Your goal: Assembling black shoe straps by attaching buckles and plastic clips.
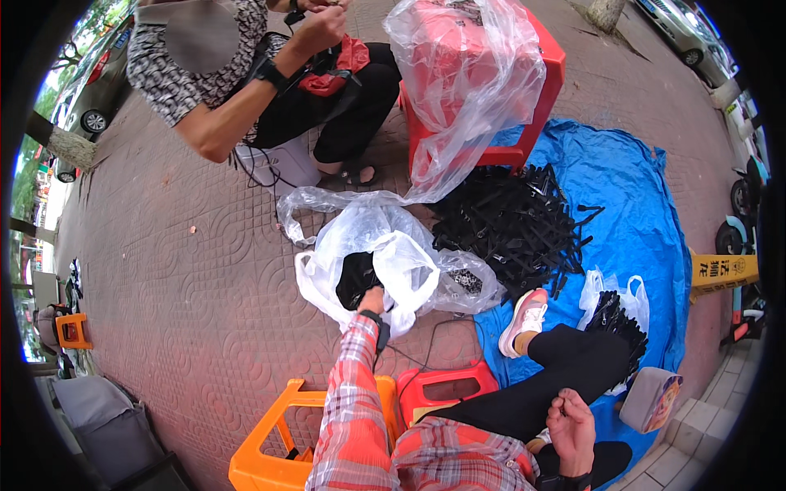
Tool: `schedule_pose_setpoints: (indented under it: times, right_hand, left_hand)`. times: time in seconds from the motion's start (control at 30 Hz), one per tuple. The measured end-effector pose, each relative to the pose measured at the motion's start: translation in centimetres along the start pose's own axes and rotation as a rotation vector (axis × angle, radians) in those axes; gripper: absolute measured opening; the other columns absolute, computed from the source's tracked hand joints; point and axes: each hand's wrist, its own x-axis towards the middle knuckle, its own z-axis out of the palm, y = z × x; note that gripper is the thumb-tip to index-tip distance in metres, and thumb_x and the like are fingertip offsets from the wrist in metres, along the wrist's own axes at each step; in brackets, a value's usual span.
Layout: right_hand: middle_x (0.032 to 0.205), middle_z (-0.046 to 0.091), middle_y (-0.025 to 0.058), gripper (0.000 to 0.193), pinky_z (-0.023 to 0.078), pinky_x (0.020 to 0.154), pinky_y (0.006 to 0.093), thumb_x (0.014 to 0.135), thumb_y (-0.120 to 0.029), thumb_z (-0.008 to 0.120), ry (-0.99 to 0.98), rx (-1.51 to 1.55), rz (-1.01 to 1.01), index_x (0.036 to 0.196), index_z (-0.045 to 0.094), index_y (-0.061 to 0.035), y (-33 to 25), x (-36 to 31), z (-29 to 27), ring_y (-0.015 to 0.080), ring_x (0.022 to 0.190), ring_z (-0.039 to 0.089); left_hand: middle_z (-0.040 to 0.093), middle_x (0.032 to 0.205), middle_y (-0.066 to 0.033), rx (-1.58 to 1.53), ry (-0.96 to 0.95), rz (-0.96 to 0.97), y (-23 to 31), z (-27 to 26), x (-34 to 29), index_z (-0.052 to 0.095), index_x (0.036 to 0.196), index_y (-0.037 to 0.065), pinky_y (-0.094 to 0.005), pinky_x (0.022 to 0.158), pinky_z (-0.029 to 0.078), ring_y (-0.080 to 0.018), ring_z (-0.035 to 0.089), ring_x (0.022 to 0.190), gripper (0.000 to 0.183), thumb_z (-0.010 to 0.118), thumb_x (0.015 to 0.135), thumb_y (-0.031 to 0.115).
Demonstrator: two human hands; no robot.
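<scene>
My left hand (372,299) reaches into the mouth of a white plastic bag (407,274) on the paving. Dark pieces (355,280) lie inside that bag, and my fingers are hidden among them. Over my black-trousered leg, my right hand (571,432) is raised with its fingers curled and the tips together. Whatever is between those fingertips is too small to make out. Past the bag, a large heap of black strap-like pieces (512,225) rests on a blue tarp (630,192). A clear bag (471,281) with small dark pieces lies beside the white one.
A co-worker (246,90) sits opposite, hands raised together. Clear plastic drapes a red stool (536,106). Near me stand an orange stool (270,417) and a low red stool (458,380). Another white bag (639,303) holds black strips, near a tin box (651,399).
</scene>
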Motion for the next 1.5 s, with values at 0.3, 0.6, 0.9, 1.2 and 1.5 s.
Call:
schedule_pose_setpoints:
  times: [0.3, 0.6, 0.9, 1.2, 1.5]
  right_hand:
    - [0.081, 0.057, 0.0132, 0.014, 0.049, 0.050, 0.0308, 0.084, -0.009, 0.055, -0.063, -0.034, -0.094, 0.094, 0.049, -0.0003, -2.4, 1.6, 1.9, 0.0220, 0.066, 0.059]
    - [0.077, 0.054, 0.0137, 0.016, 0.047, 0.046, 0.0300, 0.084, -0.012, 0.055, 0.042, 0.005, -0.249, 0.091, 0.047, 0.0009, -6.0, 3.0, 0.7, 0.0223, 0.060, 0.055]
    - [0.079, 0.055, 0.0187, 0.019, 0.047, 0.048, 0.0329, 0.084, -0.012, 0.055, -0.157, 0.088, -0.088, 0.092, 0.050, 0.0046, -5.5, 4.5, 1.4, 0.0284, 0.057, 0.057]
    - [0.069, 0.050, 0.0141, 0.019, 0.041, 0.039, 0.0319, 0.085, -0.012, 0.054, -0.133, 0.215, -0.233, 0.092, 0.046, 0.0030, -8.4, 4.6, -2.2, 0.0212, 0.052, 0.048]
    - [0.067, 0.053, 0.0144, 0.020, 0.044, 0.045, 0.0318, 0.085, -0.014, 0.055, -0.159, 0.170, -0.283, 0.095, 0.047, 0.0020, -8.3, 4.2, -4.8, 0.0226, 0.051, 0.053]
  left_hand:
    - [0.049, 0.109, -0.0297, -0.103, 0.072, -0.270, -4.4, -1.9, 2.8, 0.036, 0.114, -0.003, -0.0462, 0.084, 0.046, -0.0448, 0.051, 0.100, 0.064, 0.070, 0.069, 0.026]
    - [0.051, 0.093, -0.0119, -0.689, 0.925, 0.353, 18.8, -9.7, -9.7, 0.051, 0.094, -0.003, -0.0312, 0.080, 0.040, -0.0218, 0.051, 0.085, 0.013, 0.052, 0.081, 0.001]
    - [0.059, 0.099, -0.0233, 0.225, -0.292, 0.348, 18.8, 10.1, 2.1, 0.062, 0.090, -0.004, -0.0444, 0.079, 0.046, -0.0352, 0.055, 0.100, 0.022, 0.056, 0.074, 0.011]
    - [0.046, 0.116, -0.0233, 0.349, -0.022, 0.354, 21.6, 14.5, 1.1, 0.049, 0.112, 0.003, -0.0433, 0.079, 0.048, -0.0392, 0.052, 0.101, 0.039, 0.056, 0.074, 0.008]
    - [0.063, 0.073, -0.0078, -0.873, -0.209, -0.111, 18.7, 9.5, -1.5, 0.062, 0.094, 0.002, -0.0301, 0.047, 0.046, -0.0191, 0.059, 0.054, 0.018, 0.057, 0.081, 0.014]
